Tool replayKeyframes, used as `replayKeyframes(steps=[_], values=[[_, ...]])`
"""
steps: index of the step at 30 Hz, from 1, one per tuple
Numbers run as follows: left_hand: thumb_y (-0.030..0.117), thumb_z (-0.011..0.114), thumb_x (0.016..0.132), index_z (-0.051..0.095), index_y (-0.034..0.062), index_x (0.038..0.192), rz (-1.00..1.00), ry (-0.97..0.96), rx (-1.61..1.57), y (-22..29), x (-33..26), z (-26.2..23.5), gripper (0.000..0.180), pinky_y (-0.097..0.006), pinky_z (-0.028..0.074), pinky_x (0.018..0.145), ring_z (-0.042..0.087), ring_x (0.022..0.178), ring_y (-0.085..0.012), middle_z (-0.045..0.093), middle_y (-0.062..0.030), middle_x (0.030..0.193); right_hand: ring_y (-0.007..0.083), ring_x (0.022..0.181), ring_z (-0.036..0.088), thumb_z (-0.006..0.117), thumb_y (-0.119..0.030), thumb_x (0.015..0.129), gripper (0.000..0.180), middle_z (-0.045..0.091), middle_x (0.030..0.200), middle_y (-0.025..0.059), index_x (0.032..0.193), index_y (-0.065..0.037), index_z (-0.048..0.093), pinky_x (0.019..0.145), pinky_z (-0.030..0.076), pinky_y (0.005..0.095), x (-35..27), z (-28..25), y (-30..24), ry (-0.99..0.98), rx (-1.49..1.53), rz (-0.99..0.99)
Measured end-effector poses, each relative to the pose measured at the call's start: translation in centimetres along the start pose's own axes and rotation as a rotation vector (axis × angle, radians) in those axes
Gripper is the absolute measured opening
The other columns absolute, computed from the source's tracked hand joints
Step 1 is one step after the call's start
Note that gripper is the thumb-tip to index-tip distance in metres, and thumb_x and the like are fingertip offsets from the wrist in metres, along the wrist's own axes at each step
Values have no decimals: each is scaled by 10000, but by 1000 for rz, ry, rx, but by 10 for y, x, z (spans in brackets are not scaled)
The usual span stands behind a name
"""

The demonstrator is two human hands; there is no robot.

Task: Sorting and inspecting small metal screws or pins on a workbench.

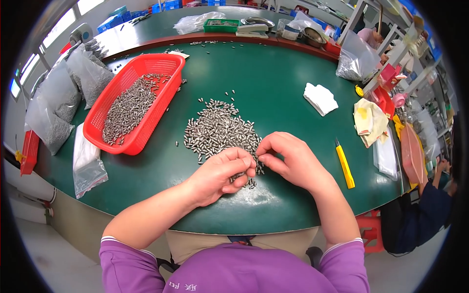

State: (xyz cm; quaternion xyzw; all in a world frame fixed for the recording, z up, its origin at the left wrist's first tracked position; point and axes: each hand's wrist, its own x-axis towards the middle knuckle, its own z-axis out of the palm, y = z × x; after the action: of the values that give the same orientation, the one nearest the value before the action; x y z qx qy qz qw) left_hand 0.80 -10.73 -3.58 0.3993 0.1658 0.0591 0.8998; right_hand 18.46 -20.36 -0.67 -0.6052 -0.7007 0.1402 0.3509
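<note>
Your purple sleeves frame both hands at the near edge of the green desk (293, 88). Your left hand (220, 173) curls its grip around a few small metal pins; your right hand (288, 158) pinches one beside it. Keep both low over the pin pile (220, 129) just beyond them, so nothing rolls toward the yellow utility knife (345, 166) at right.

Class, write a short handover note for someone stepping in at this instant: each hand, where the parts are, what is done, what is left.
Left hand and right hand: both at the near edge of the loose pile of small silver metal pins on the green table, fingertips pinched together on pins.
Done: the red plastic basket on the left already holds many pins.
Left: the pile itself, plus strays scattered round it.
</note>
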Motion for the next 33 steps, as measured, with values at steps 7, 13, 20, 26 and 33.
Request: replayKeyframes(steps=[7, 13, 20, 26, 33], values=[[166, 514, 903, 479, 61, 946, 9, -13, -24, 0, 0, 0, 119, -161, 272, 411, 418, 587, -46, 532, -43, 848, 207, 788, 591, 665, -29, 719, 183, 611, 832, 38, 884, -76, 601, 686, 479, 313, 0, 2, -6, 65, 104, -92], [169, 513, 904, 470, 65, 950, 6, -14, -25, -1, 0, 1, 122, -159, 273, 411, 420, 586, -44, 533, -41, 840, 181, 783, 607, 676, -10, 717, 261, 622, 841, 49, 962, -68, 604, 683, 500, 293, -2, 6, -4, 99, 224, -51], [182, 512, 908, 461, 61, 958, 10, -27, -10, -1, -1, 2, 141, -154, 277, 403, 418, 566, -41, 534, -40, 828, 185, 794, 609, 679, -23, 719, 248, 638, 841, 39, 956, -67, 620, 693, 496, 298, -2, 6, -5, 106, 179, -96], [161, 475, 904, 473, 57, 922, -11, -7, 10, 0, 1, 3, 106, -158, 259, 389, 414, 558, -48, 529, -50, 816, 154, 722, 605, 659, 19, 725, 199, 638, 809, 40, 908, -52, 633, 649, 495, 267, 1, 7, -3, 194, 106, -111], [190, 402, 909, 503, 22, 908, -9, 5, 13, 2, -1, 2, 196, -184, 267, 389, 424, 559, -98, 523, -101, 833, 216, 799, 557, 662, -20, 694, 144, 598, 822, 38, 823, -68, 620, 701, 465, 317, 0, -8, 13, -8, -172, -78]])
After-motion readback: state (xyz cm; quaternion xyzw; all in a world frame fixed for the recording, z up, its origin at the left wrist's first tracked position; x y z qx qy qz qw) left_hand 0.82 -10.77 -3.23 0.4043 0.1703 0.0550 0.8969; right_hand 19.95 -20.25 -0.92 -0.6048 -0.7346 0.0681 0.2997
